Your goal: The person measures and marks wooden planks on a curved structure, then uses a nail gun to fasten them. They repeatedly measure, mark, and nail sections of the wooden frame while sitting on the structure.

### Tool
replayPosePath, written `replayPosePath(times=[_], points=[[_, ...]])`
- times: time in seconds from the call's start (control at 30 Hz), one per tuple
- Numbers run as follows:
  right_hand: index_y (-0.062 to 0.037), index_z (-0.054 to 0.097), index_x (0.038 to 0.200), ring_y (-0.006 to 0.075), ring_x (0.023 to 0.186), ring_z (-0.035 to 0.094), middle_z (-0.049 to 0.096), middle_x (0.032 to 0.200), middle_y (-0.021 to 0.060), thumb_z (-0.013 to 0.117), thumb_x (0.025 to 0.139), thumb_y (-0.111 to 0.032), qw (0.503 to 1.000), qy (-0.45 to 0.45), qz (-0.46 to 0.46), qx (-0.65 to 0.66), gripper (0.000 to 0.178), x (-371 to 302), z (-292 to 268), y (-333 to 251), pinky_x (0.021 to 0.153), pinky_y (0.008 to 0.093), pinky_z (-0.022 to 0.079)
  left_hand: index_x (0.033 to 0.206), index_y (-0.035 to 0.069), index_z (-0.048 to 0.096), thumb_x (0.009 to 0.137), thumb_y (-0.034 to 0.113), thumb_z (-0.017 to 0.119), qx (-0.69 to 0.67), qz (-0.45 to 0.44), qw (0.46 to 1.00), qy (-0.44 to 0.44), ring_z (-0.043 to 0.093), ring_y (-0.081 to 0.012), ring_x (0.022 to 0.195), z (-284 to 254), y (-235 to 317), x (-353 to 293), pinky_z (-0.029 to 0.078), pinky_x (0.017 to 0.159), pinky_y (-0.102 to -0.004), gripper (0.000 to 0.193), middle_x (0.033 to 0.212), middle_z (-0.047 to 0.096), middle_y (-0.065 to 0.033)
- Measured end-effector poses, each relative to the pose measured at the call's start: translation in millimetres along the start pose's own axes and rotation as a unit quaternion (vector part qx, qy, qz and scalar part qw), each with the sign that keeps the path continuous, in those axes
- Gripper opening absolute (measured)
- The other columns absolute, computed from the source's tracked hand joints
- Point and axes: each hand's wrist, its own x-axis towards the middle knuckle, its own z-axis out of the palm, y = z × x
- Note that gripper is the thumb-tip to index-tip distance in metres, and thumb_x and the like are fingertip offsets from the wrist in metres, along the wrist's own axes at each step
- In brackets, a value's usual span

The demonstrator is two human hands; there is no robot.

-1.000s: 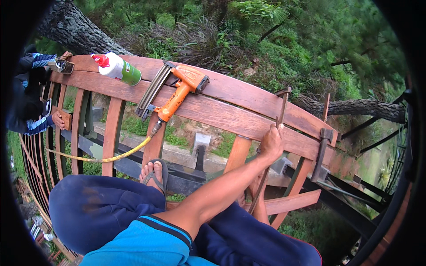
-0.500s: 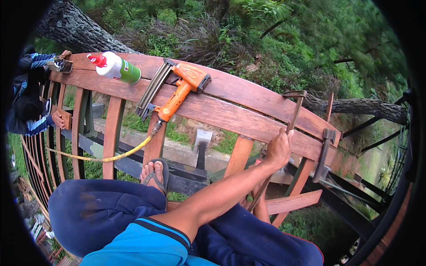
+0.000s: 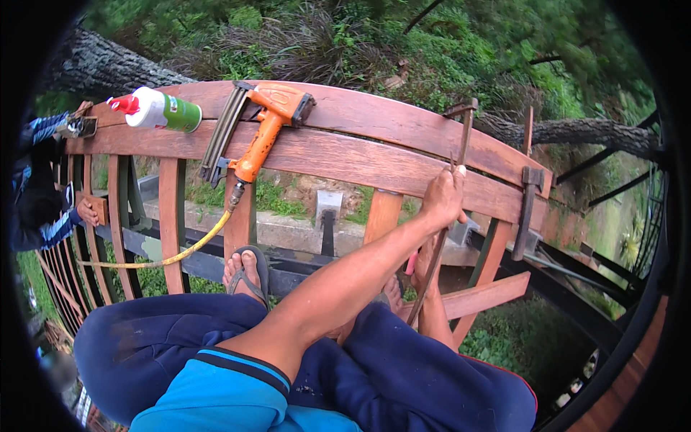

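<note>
My left hand (image 3: 445, 196) is closed round the long rusty bar of a bar clamp (image 3: 430, 284), which crosses the wooden rail at a slant. The clamp's fixed jaw (image 3: 461, 108) is at the rail's far edge. A thin dark tip pokes up beside my left fingers. Lower down, partly behind the bar, my right hand (image 3: 433, 252) has its fingers curled below the rail, near a pinkish-red piece (image 3: 412, 262); what it grips is mostly hidden. A second clamp (image 3: 529, 209) grips the rail's right end. An orange nail gun (image 3: 266, 137) rests on the rail's boards.
A white-and-green bottle (image 3: 165, 111) with a red nozzle lies on the rail (image 3: 345, 155). From the nail gun runs a yellow hose (image 3: 194, 247). At far left a co-worker's hand (image 3: 88, 212) touches a slat. A loose-ended board (image 3: 489, 295) juts out below; plants grow beyond.
My left hand and the bar clamp have moved away from me across the rail. The clamp's fixed jaw has shifted outward. The view has shifted slightly, while the nail gun and bottle stay on the rail.
</note>
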Motion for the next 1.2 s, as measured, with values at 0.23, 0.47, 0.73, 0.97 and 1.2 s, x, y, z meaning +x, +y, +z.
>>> replayPosePath(times=[0.23,0.47,0.73,0.97,1.2], points=[[-0.0022,0.056,0.111,0.0096,0.066,0.063,0.067,0.079,0.0050,0.065,0.102,-0.016,0.995,0.022,0.017,-0.092,0.020,-7.4,21.3,-18.0,0.057,0.0251,0.052,0.097,0.010,0.046,0.112,0.048,0.038,-0.143,-0.024,0.989,0.011,0.044,-0.0119,0.044,-20.9,-15.1,-1.2,0.044,0.040,-0.0301,0.042,0.062,0.044,0.0013],[-0.0017,0.057,0.126,0.0114,0.067,0.066,0.070,0.084,0.0055,0.063,0.103,-0.023,0.984,0.044,0.005,-0.173,0.032,-9.2,18.7,-13.8,0.057,0.0295,0.052,0.099,0.012,0.047,0.110,0.054,0.038,-0.237,-0.065,0.969,-0.027,0.034,-0.0107,0.046,-50.4,-10.2,-6.4,0.040,0.047,-0.0314,0.044,0.064,0.037,0.0027],[-0.0032,0.058,0.119,0.0128,0.060,0.061,0.066,0.077,0.0053,0.058,0.106,-0.030,0.985,0.013,0.030,-0.172,0.030,-2.0,12.4,-7.6,0.055,0.0304,0.050,0.099,0.011,0.046,0.111,0.053,0.036,-0.234,-0.067,0.970,-0.014,0.034,-0.0108,0.046,-48.3,-8.3,-8.1,0.038,0.047,-0.0310,0.044,0.065,0.037,0.0021],[-0.0023,0.053,0.115,0.0127,0.064,0.065,0.068,0.084,0.0083,0.057,0.107,-0.040,0.999,0.003,0.016,-0.030,0.038,-12.2,3.7,5.0,0.054,0.0317,0.050,0.100,0.012,0.047,0.110,0.053,0.037,-0.229,-0.055,0.972,-0.009,0.034,-0.0113,0.046,-46.4,-12.3,-6.1,0.038,0.045,-0.0314,0.043,0.064,0.037,0.0020],[-0.0042,0.059,0.102,0.0111,0.062,0.063,0.067,0.078,0.0049,0.062,0.103,-0.048,0.980,-0.027,0.056,-0.187,0.043,-19.2,-6.2,8.0,0.052,0.0286,0.047,0.099,0.012,0.046,0.110,0.055,0.036,-0.243,-0.056,0.968,-0.013,0.034,-0.0116,0.045,-45.8,-9.1,-5.7,0.037,0.044,-0.0315,0.045,0.063,0.037,0.0018]])
